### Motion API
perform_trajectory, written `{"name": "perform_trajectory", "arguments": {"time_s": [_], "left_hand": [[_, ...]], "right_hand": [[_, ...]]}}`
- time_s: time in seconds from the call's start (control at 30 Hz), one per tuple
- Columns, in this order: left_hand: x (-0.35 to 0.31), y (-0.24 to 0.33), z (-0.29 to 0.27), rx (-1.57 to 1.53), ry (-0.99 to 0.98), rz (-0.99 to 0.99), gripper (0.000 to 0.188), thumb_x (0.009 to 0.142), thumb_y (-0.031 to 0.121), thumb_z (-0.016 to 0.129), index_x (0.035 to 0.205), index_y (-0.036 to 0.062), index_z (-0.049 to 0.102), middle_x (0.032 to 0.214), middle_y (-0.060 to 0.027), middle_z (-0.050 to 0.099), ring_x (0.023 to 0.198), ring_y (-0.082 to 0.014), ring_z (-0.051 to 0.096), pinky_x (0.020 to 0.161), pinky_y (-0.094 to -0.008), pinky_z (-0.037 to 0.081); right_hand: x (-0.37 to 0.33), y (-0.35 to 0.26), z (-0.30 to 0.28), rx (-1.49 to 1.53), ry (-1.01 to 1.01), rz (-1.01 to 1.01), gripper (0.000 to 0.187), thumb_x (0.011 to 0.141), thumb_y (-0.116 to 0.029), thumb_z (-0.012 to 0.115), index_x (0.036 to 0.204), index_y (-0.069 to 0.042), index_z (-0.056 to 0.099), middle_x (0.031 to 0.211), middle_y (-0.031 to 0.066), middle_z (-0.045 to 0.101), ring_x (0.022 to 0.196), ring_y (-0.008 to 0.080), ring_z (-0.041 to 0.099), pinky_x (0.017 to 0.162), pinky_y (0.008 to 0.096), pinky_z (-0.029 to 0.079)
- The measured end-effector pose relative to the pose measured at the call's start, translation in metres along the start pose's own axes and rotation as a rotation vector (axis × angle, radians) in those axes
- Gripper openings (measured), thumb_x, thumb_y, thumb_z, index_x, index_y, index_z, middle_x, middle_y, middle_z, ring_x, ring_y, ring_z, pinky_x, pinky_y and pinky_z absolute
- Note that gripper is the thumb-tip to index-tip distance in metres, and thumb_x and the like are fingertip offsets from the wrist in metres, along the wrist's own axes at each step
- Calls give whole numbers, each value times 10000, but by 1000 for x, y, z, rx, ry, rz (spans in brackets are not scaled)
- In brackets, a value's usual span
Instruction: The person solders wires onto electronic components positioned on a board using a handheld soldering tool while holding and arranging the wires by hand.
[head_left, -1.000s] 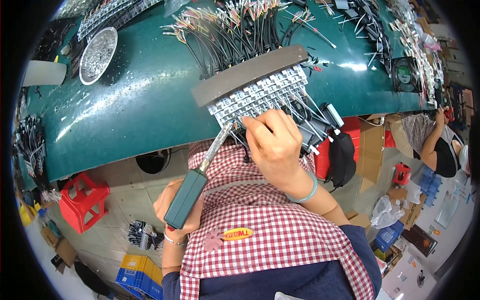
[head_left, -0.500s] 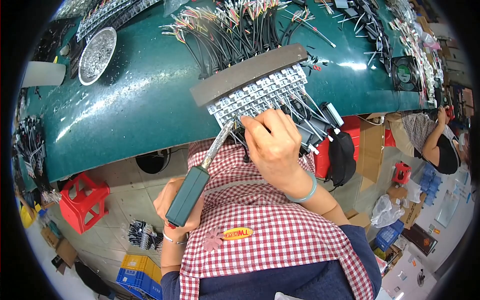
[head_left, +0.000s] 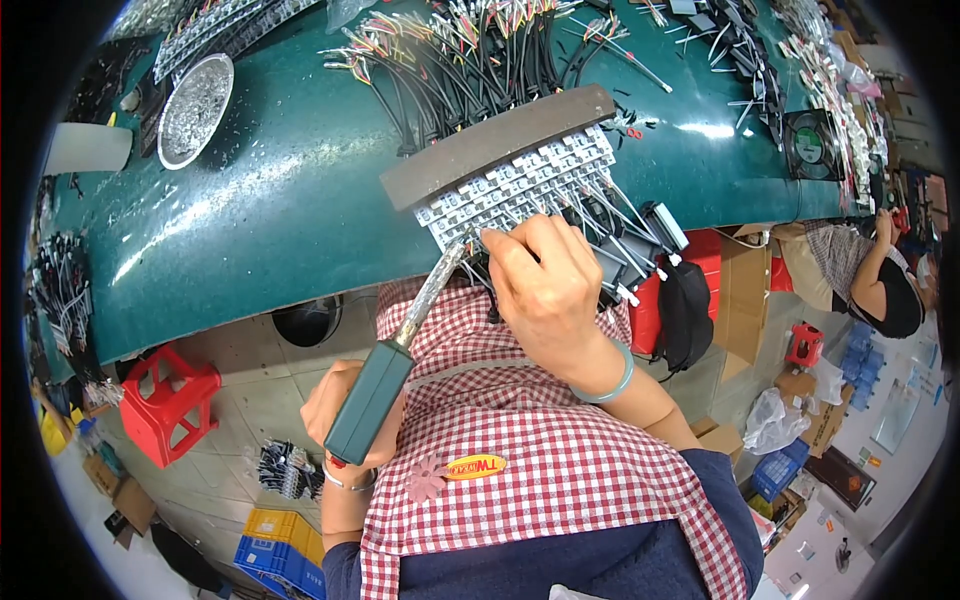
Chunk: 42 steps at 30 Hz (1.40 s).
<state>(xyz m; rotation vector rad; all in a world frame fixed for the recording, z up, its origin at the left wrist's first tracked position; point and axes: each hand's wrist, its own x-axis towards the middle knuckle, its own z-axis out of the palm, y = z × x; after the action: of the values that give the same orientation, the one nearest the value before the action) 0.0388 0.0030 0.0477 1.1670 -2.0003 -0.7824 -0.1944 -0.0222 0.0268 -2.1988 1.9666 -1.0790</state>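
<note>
My left hand (head_left: pixel 328 402) is wrapped round the dark green handle of a soldering iron (head_left: pixel 368 402). The iron's metal shaft slants up and right, its tip at the near left edge of a panel of small white circuit boards (head_left: pixel 545 170). Close to that tip, the thumb and forefinger of my right hand (head_left: pixel 550 290) are pinched together; what they hold is too small and hidden to name. Across the panel's far side lies a dark, flat bar (head_left: pixel 500 147). White leads run from the boards' near side to grey-black plastic housings (head_left: pixel 665 228) at the table edge.
Black cables with bare coloured ends (head_left: pixel 480 70) fan out beyond the bar. On the green table (head_left: pixel 270 220), a bowl of silvery scraps (head_left: pixel 195 112) stands left and a small fan (head_left: pixel 810 146) right. A red stool (head_left: pixel 168 405) is below left; another person (head_left: pixel 885 290) sits far right.
The soldering iron's handle has shifted slightly left and down with my left hand, while its tip stays by the boards' near edge. My right hand has hardly moved.
</note>
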Motion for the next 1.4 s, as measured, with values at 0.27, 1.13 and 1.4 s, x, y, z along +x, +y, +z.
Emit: {"name": "perform_trajectory", "arguments": {"time_s": [0.27, 1.13, 1.4], "left_hand": [[-4, -3, 4, -10, 35, -19, 217, 706, 31, 707, 892, -71, 657, 814, -193, 641, 641, -303, 642, 566, -328, 485], [4, 6, -3, 39, 34, -38, 191, 602, -12, 685, 786, -43, 648, 765, -146, 633, 614, -279, 637, 535, -309, 500], [-4, 3, -1, 40, 53, -50, 213, 625, -22, 684, 834, -67, 681, 833, -184, 673, 698, -322, 691, 619, -332, 559]], "right_hand": [[0, 0, 0, 14, 7, 3, 262, 642, 63, 720, 880, -39, 682, 717, 55, 519, 640, 222, 529, 570, 349, 423], [-1, 1, 5, 5, 51, -22, 114, 699, -22, 661, 811, -35, 644, 706, 51, 465, 634, 212, 511, 543, 330, 412], [-2, 1, 6, 50, 57, 4, 132, 703, -1, 658, 829, -35, 644, 734, 58, 495, 656, 225, 530, 558, 343, 433]]}}
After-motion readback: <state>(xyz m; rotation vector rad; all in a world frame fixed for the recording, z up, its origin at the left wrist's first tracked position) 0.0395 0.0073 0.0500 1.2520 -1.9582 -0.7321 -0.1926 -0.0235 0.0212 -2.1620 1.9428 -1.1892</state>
